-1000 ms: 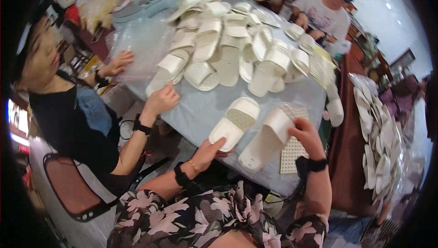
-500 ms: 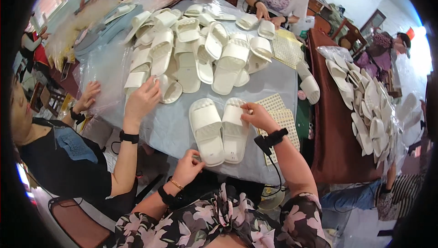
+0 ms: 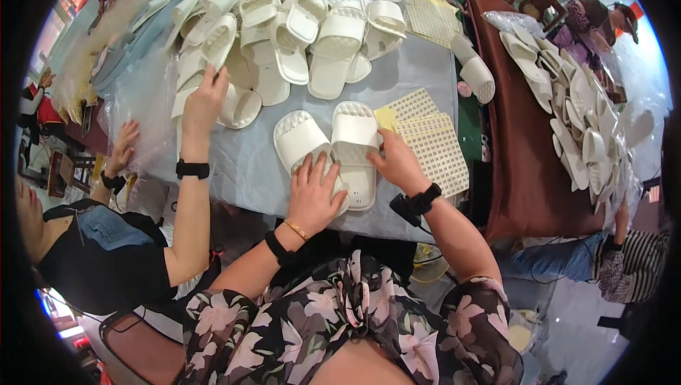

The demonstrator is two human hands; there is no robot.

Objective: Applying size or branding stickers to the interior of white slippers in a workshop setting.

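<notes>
A big grey-blue table has a heap of white slippers on its far part. Nearer, two white slippers lie side by side, toes pointing away. The left hand is spread out on top of the left slipper. The right hand has its fingers a little bent, touching the strap side of the right slipper; I can't tell if it pinches. Pale sheets with rows of tiny print lie right of it. A small dark mark sits near the right slipper's heel. Half a second ago, the left hand was beside the left slipper's heel, not on top.
</notes>
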